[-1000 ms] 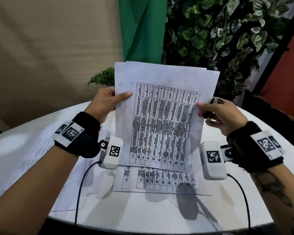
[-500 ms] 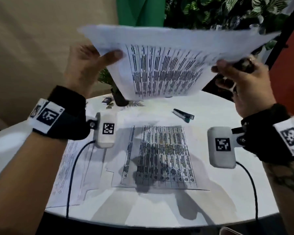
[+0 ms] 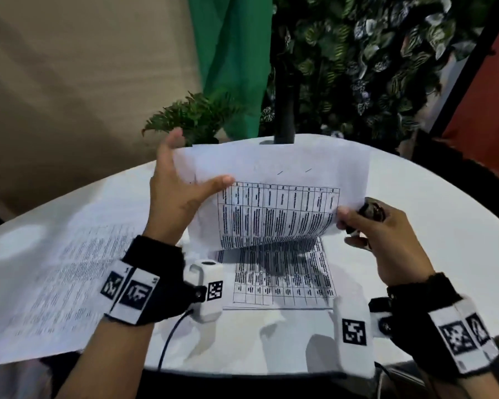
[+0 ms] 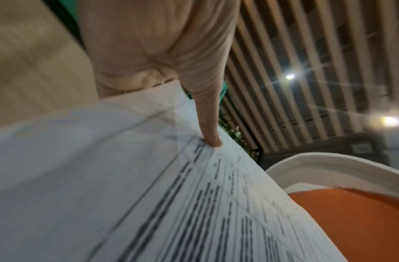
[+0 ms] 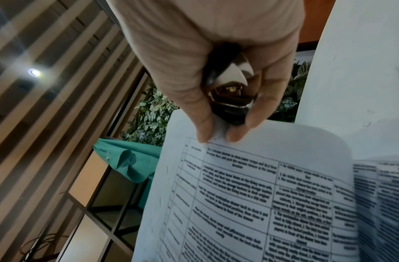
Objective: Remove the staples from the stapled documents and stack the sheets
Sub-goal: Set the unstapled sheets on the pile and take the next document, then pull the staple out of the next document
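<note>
Far left on the round white table (image 3: 432,226), a spread of printed pages (image 3: 55,272) lies flat, reaching to the near edge. Next along, the left hand (image 3: 176,203) holds the left edge of a printed sheet (image 3: 274,203) lifted off the table: the thumb (image 3: 213,182) presses on the printed face while the fingers reach up behind the paper, so the hand pinches the sheet. The left wrist view shows one fingertip (image 4: 213,140) pressed on the paper at the edge of the ruled table of text. The sheet bows across the middle, its top edge away from the person and its lower part curling down toward a second printed sheet (image 3: 283,277) that lies flat on the table directly beneath, partly in its shadow. Two small dark marks (image 3: 294,171) show near the top margin of the lifted sheet; whether they are staples cannot be told. On the right, the right hand (image 3: 386,240) pinches the right edge of the same sheet between thumb and fingertip, and its other fingers curl round a dark staple remover (image 5: 229,92) with shiny metal jaws, tucked in the palm. Behind the table stand a small fern (image 3: 190,116), a green cloth (image 3: 231,59) and a wall of leaves (image 3: 372,59).
</note>
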A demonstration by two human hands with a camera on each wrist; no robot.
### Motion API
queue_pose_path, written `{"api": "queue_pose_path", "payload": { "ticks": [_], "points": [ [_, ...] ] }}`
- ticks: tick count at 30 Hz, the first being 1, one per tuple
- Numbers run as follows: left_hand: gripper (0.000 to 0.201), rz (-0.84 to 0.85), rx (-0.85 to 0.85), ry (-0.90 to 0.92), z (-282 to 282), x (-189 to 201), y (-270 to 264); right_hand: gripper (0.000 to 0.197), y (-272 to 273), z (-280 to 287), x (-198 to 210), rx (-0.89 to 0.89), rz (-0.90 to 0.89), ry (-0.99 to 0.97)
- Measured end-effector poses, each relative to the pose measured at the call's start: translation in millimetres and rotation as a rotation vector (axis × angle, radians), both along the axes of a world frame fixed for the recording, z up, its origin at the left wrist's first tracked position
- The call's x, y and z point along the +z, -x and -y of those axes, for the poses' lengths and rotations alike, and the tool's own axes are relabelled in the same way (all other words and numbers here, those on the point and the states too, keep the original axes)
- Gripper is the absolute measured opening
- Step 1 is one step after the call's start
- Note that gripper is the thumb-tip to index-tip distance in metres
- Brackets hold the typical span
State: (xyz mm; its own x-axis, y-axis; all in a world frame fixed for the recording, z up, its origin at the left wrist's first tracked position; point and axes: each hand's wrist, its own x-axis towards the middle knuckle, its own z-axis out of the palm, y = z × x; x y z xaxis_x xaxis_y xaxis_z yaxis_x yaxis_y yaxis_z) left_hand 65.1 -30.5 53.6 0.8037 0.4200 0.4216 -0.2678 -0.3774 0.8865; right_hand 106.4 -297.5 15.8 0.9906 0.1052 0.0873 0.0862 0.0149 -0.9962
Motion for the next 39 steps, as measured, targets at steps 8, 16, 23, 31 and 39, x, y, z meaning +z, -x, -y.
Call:
{"api": "queue_pose_path", "payload": {
  "ticks": [8, 16, 23, 31, 39],
  "points": [
    [0.070, -0.203, -0.056, -0.782, 27.8, 44.7, -15.3, 0.009, 10.7, 6.2, 3.2, 0.005, 0.042, 0.002],
    [0.031, -0.343, -0.607, -0.433, 39.6, 54.7, -25.1, 0.008, 13.3, 4.7, -2.5, -0.011, -0.001, -0.054],
    [0.038, -0.357, -0.642, -0.362, 34.9, 52.1, -24.7, 0.039, 6.2, 19.4, 8.4, -0.332, -0.073, -0.137],
    [0.023, -0.427, -0.624, -0.343, 30.5, 52.3, -27.2, 0.029, 33.4, -3.7, 34.8, 0.151, -0.129, -0.476],
    [0.035, -0.424, -0.636, -0.359, 30.7, 54.7, -27.0, 0.043, 23.5, -37.8, 54.4, 0.140, 0.908, 0.417]
  ]
}}
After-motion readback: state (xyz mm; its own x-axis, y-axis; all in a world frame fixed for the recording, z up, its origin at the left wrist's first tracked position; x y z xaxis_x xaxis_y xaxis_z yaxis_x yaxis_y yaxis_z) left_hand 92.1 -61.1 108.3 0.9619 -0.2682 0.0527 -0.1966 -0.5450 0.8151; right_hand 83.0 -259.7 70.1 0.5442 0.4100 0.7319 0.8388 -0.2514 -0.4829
